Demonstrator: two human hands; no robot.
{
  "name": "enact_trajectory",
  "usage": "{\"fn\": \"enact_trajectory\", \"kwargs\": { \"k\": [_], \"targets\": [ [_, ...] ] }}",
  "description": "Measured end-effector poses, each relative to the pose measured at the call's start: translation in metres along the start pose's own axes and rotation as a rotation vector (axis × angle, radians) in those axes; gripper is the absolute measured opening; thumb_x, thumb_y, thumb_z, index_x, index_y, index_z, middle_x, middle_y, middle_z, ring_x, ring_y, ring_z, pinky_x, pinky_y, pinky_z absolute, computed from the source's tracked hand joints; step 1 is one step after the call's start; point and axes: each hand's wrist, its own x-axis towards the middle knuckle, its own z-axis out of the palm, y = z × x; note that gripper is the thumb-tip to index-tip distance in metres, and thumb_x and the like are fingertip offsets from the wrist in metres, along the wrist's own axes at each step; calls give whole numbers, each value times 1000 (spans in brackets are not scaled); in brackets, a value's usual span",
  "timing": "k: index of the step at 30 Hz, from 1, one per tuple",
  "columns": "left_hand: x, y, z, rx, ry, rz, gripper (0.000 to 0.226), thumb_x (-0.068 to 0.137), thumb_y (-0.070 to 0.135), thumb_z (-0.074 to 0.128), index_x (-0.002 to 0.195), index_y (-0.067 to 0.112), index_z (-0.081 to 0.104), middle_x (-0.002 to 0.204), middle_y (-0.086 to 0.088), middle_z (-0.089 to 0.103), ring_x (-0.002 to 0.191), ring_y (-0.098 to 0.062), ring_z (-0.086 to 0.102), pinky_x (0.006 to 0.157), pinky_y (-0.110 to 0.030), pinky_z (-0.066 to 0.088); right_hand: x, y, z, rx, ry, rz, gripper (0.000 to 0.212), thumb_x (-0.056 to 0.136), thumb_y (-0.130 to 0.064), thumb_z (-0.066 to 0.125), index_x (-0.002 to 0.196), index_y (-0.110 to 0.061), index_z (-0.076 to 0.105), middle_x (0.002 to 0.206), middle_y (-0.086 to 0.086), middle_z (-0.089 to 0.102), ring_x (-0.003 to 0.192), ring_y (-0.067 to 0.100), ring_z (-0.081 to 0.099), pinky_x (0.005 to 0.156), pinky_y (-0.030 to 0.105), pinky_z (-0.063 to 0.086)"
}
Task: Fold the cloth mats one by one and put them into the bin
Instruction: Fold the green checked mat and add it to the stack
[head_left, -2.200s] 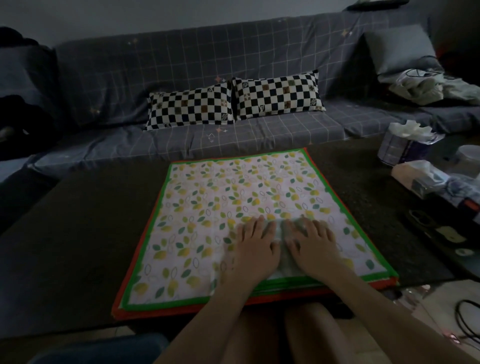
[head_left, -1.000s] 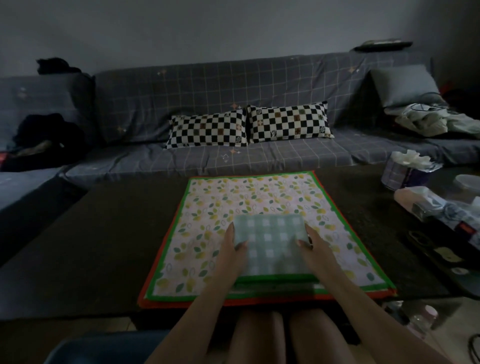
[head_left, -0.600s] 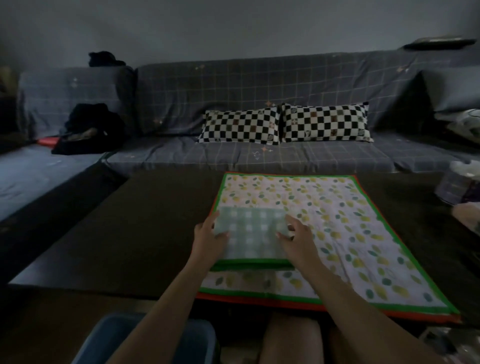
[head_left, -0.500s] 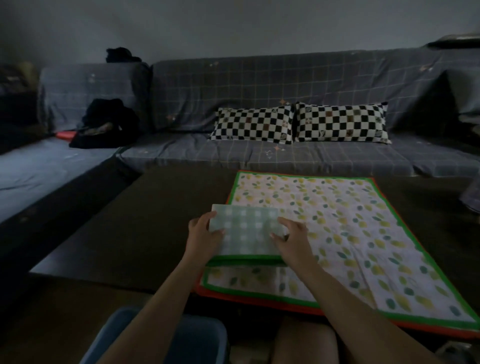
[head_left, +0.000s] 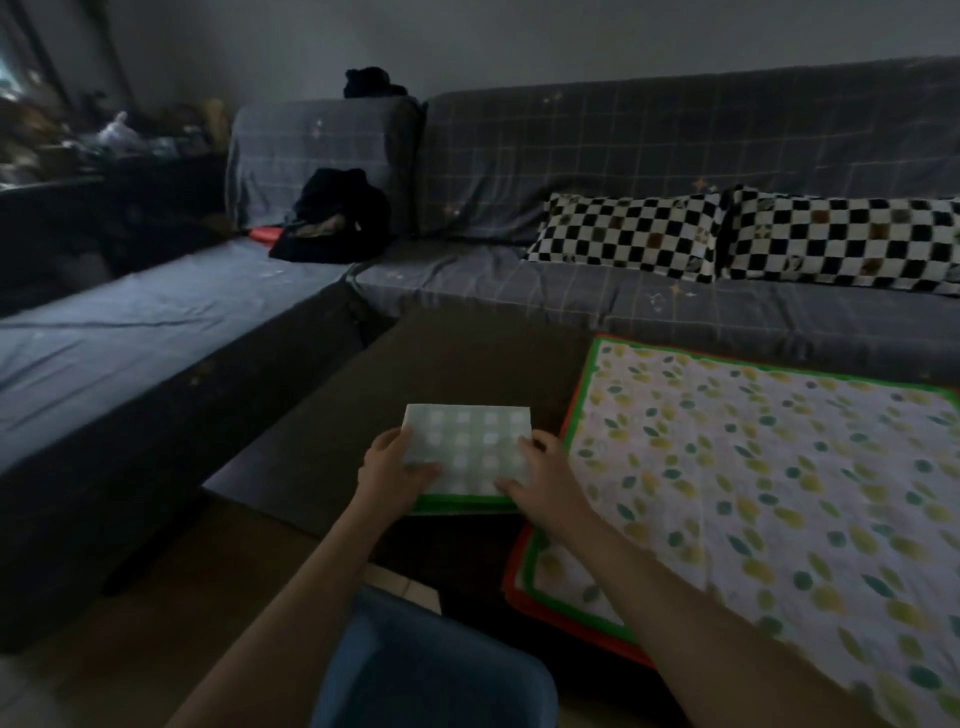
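Observation:
A folded mat (head_left: 470, 449), pale green check with a green border, is held above the dark table's left part. My left hand (head_left: 392, 470) grips its left edge and my right hand (head_left: 540, 475) grips its right edge. To the right lies a stack of flat mats (head_left: 769, 478) with a lemon-leaf print, the top one edged green, an orange-edged one beneath it. A blue bin (head_left: 431, 670) stands on the floor below my forearms, partly hidden by my left arm.
The dark table (head_left: 457, 364) ends at a corner near the folded mat. A grey checked sofa (head_left: 649, 156) wraps behind and to the left, with two black-and-white checkered pillows (head_left: 628, 234) and a black bundle of clothes (head_left: 337, 215) on it.
Both hands have lifted the folded mat off the stack and carried it left, past the stack's edge. The view has turned left, bringing the blue bin further into view.

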Motion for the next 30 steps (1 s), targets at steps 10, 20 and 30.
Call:
{"fn": "enact_trajectory", "kwargs": {
  "k": [10,20,30],
  "targets": [
    [14,-22,0,358,-46,167,79,85,57,56,149,26,21,156,4,17,140,-22,17,113,-42,13,-8,-6,30,-232,35,15,79,91,-50,46,148,-7,14,155,8,4,140,26,16,114,36,16],
    [17,-21,-3,533,-156,143,73,90,64,40,150,34,13,159,2,6,143,-28,7,114,-49,9,-12,-1,34,-415,78,18,73,91,-59,32,145,-10,24,149,8,16,136,27,16,113,45,9],
    [-40,11,22,319,46,339,48,97,51,37,141,33,37,156,6,23,144,-16,14,116,-40,6,-43,15,7,-111,175,-26,53,97,-44,35,145,-23,29,153,0,23,141,21,15,115,39,11]
  ]
}}
